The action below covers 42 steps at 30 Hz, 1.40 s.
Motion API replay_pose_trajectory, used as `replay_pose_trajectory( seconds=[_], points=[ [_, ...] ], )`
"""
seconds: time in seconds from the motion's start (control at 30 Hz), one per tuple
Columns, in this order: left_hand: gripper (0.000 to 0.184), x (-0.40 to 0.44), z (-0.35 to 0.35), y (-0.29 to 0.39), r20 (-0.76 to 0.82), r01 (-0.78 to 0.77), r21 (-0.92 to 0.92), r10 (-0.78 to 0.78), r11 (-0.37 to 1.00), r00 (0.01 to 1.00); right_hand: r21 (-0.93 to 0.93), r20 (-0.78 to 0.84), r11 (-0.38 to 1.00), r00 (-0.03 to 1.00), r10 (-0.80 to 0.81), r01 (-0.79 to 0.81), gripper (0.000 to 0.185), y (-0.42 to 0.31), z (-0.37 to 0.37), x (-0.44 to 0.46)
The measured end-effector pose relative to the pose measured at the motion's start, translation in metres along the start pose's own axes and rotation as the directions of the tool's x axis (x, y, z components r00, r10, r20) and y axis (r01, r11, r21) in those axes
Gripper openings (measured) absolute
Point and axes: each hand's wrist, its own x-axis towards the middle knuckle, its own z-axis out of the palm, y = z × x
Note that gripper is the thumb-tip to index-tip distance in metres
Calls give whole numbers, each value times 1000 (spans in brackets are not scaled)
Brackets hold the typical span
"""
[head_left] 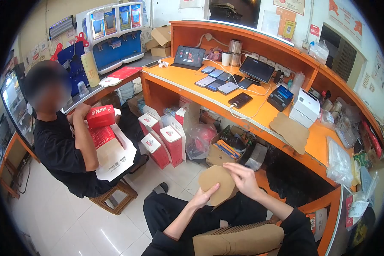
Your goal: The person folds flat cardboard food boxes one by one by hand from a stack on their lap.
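My left hand [204,195] grips the lower left edge of a flat brown cardboard piece [217,183] with rounded, angled corners, its thumb lying on top. At the upper right edge of this piece, my right hand [243,177] pinches the cardboard between thumb and fingers. Both hands are above my dark-clothed lap. Closer to me, a thick row of folded brown cardboard pieces [239,241] rests across my legs, between my forearms.
At the left, a seated co-worker [59,145] holds red and white boxes [102,136]. Several red-white boxes [170,141] stand on the floor. An orange counter [179,79] with phones and a printer [305,106] curves ahead and right; an open carton [217,155] sits below it.
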Motion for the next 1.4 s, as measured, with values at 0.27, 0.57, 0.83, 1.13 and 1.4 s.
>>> replay_pose_trajectory(
  seconds=[0.27, 0.57, 0.83, 1.13, 1.4],
  points=[
    [49, 4, 1, -11, -75, 34, 2, -33, 999, 997, -424, 580, 586, 704, -409, 690, 51, 16, -24, 1],
    [47, 3, 8, -6, 26, 150, -121, -148, 981, 989, -223, 614, 575, 571, -544, 787, 47, 29, -52, 9],
    [48, 2, -4, -15, 126, 202, -153, -184, 967, 975, -310, 460, 664, 718, -522, 681, 43, 23, -38, -16],
    [46, 6, -2, -5, 96, 249, -2, -247, 969, 964, -347, 638, 442, 554, -535, 827, 38, 33, -51, -16],
    [48, 1, 1, -1, 105, 243, -237, -224, 941, 969, -464, 512, 491, 676, -530, 737, 41, 26, -37, -25]
  ],
)
